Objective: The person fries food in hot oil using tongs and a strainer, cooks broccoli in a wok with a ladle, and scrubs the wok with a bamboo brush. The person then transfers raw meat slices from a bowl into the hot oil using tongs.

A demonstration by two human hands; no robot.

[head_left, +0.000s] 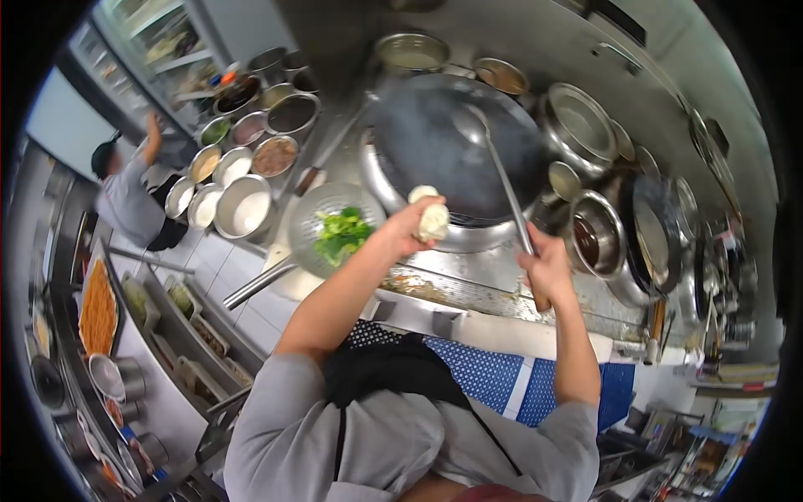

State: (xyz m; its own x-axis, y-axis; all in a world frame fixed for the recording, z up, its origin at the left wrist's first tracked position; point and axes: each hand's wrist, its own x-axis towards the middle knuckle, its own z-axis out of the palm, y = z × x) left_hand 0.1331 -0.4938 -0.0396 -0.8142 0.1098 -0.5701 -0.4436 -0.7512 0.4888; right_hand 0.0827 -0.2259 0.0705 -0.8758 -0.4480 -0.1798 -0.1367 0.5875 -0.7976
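My left hand (408, 226) is closed around a bunched, cream-coloured cloth (434, 222) at the near rim of a large dark wok (418, 134). Whether a wok handle lies inside the cloth is hidden. My right hand (548, 261) grips the wooden end of a long metal ladle (504, 176). The ladle's bowl is over the far right part of the wok, where a haze of steam or smoke hangs. Left of my left forearm, a perforated strainer (305, 219) holds chopped green vegetables (343, 234), its metal handle pointing down and left.
Several metal pots of ingredients (274, 156) stand left of the stove. At its right are a pot of dark sauce (585, 238) and a second wok (657, 226). Behind the wok sits a pot of liquid (412, 53). A co-worker (138, 197) crouches at the far left.
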